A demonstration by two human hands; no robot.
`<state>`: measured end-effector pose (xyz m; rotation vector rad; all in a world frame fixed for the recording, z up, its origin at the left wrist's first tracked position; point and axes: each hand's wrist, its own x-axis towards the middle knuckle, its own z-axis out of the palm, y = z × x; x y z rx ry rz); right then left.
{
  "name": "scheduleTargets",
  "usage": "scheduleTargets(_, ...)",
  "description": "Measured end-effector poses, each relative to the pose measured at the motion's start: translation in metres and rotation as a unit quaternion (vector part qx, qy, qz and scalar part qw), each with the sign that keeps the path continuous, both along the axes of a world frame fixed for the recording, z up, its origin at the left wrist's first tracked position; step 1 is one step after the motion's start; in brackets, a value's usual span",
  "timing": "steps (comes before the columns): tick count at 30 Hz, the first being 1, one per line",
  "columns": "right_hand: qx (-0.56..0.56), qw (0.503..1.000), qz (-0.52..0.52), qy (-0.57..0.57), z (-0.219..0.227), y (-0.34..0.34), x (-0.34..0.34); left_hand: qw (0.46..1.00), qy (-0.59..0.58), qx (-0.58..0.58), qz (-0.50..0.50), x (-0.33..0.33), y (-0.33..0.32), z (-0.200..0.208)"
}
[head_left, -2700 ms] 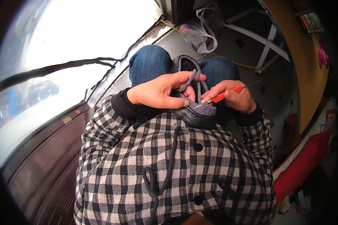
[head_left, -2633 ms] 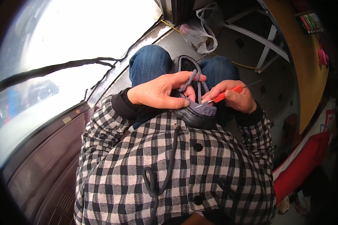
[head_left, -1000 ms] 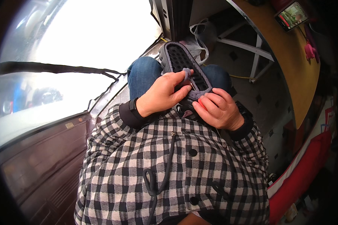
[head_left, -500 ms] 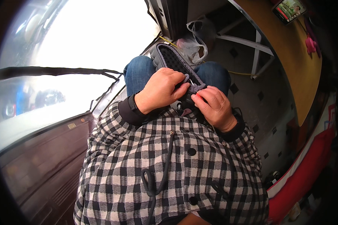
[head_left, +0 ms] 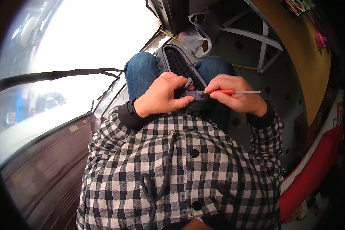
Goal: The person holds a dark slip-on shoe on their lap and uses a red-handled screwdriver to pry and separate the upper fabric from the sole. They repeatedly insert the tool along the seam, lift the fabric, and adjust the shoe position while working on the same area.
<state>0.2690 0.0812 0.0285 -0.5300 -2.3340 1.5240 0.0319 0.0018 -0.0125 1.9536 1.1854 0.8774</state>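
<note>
A black shoe sole (head_left: 177,64) with a bumpy inside lies lengthwise between my knees, its rim edged with grey-purple crocheted yarn (head_left: 196,94). My left hand (head_left: 160,96) is closed at the sole's near end, pinching the yarn edging, with a loop of thick yarn (head_left: 189,82) by its index finger. In my right hand (head_left: 239,91) is a crochet hook (head_left: 228,92) with a red handle and a pale metal shaft that points right. The hook's working tip meets the edging at the near right rim; its exact place in the stitches is too small to tell.
My jeans-clad knees (head_left: 142,73) flank the sole. Beyond them, a clear plastic bag (head_left: 199,42) sits on the dark tiled floor near a white metal table frame (head_left: 253,37). A wooden tabletop (head_left: 306,65) curves along the right, and a bright glass door stands at left.
My right hand has moved right and turned, so the red-handled hook now lies level with its shaft showing. My left hand stays at the edging, its thumb slightly lower.
</note>
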Motion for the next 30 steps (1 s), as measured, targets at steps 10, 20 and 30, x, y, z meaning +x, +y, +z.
scheduleTargets(10, -0.278, 0.96, 0.01, -0.022, -0.008, 0.019, 0.003, 0.996, 0.0, -0.068, -0.058, -0.005, -0.001, 0.003)
scheduleTargets(20, -0.456, 0.883, 0.013, 0.108, -0.048, 0.012, 0.01, 0.979, -0.071, -0.153, -0.111, -0.013, 0.001, 0.004)
scheduleTargets(30, -0.485, 0.856, -0.021, 0.178, -0.063, -0.001, 0.007, 0.968, -0.113, -0.2, -0.099, -0.017, 0.003, 0.006)
